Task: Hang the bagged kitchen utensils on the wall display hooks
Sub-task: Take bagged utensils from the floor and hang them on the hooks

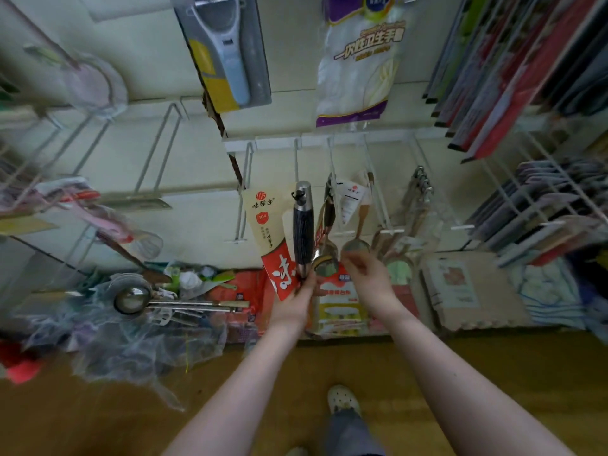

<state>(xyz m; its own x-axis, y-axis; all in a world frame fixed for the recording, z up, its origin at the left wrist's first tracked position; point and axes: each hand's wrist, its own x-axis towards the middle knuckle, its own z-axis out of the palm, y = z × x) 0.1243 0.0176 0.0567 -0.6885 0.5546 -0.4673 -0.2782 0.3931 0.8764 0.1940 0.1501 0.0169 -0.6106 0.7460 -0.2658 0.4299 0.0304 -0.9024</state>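
My left hand (297, 299) grips the lower end of a bagged utensil (303, 232) with a dark handle and a cream-and-red card, held upright in front of the wall hooks (297, 159). The handle's top reaches up under a white hook. My right hand (365, 274) is raised beside it, fingers curled at a metal ladle bowl (355, 246) that hangs from a neighbouring hook. Several other spoons and ladles (329, 225) hang there too.
A pile of loose ladles (133, 299) and plastic bags lies on the floor at left. Empty white hooks (158, 153) stick out from the wall at left. Cardboard box (467, 291) and stacked goods stand at right. My shoe (343, 398) is on the brown floor.
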